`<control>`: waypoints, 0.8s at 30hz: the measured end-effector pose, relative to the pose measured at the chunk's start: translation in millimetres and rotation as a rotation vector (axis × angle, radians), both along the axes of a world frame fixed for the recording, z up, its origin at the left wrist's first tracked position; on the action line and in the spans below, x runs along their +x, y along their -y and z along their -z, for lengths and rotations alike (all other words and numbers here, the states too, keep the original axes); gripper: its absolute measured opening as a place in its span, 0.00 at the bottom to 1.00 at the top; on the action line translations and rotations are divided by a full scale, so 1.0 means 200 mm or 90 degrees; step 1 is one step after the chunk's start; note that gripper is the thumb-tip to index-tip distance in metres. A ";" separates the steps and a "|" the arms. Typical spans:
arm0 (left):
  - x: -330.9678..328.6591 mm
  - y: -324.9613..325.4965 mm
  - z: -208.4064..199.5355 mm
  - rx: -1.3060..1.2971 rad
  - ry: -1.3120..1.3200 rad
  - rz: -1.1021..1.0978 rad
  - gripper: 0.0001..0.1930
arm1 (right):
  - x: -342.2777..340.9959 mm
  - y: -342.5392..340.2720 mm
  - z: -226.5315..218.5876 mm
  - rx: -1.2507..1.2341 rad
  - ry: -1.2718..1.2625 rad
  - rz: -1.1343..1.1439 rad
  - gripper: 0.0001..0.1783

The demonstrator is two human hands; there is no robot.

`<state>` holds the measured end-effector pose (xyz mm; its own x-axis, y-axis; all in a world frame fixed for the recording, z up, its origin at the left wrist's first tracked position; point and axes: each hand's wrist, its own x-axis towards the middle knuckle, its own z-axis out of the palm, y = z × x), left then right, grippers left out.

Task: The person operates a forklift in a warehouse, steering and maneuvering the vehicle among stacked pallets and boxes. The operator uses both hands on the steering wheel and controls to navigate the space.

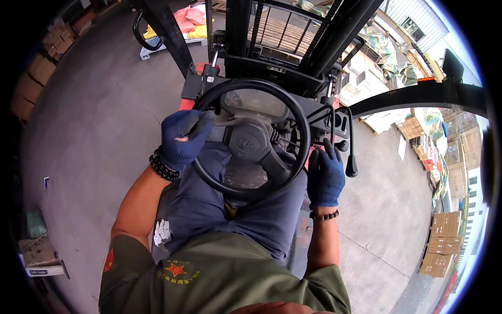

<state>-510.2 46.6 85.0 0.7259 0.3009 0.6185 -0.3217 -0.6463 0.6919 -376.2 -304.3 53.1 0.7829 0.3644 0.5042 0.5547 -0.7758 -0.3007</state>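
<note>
I sit at a forklift's black steering wheel [301, 157]. My left hand [184, 137], in a dark blue work glove, is closed at the wheel's upper left rim, its fingers curled in; the exact grip point is hidden. My right hand [326, 178], gloved alike, is at the control levers right of the wheel. Its fingers are loosely bent over the end of the nearest lever [332, 123], whose knob they hide. Just right of that hand, a second lever [352, 166] hangs with its black knob uncovered. The wheel's hub [246, 140] faces up between my arms.
Ahead rises the black mast [286, 34] with its grille. Pink and yellow sacks [189, 20] lie on a pallet at the far left. Cartons [443, 243] are stacked at the right, more boxes [39, 70] at the left. Concrete floor [94, 152] surrounds the truck.
</note>
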 end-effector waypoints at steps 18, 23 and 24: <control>0.81 0.82 -0.28 0.211 0.109 0.226 0.20 | -0.08 0.15 0.11 -0.071 0.023 0.047 0.09; 0.59 1.10 -0.09 0.216 0.093 0.386 0.15 | -0.06 0.24 0.24 -0.040 -0.030 0.074 0.16; 0.53 1.12 -0.06 0.203 0.094 0.424 0.14 | -0.06 0.24 0.23 -0.048 -0.053 0.077 0.16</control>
<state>-404.9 -176.9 97.0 0.5946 -0.3829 0.7070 -0.7894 -0.4447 0.4231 -388.1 -352.3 7.9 0.8616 0.2988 0.4104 0.4311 -0.8575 -0.2807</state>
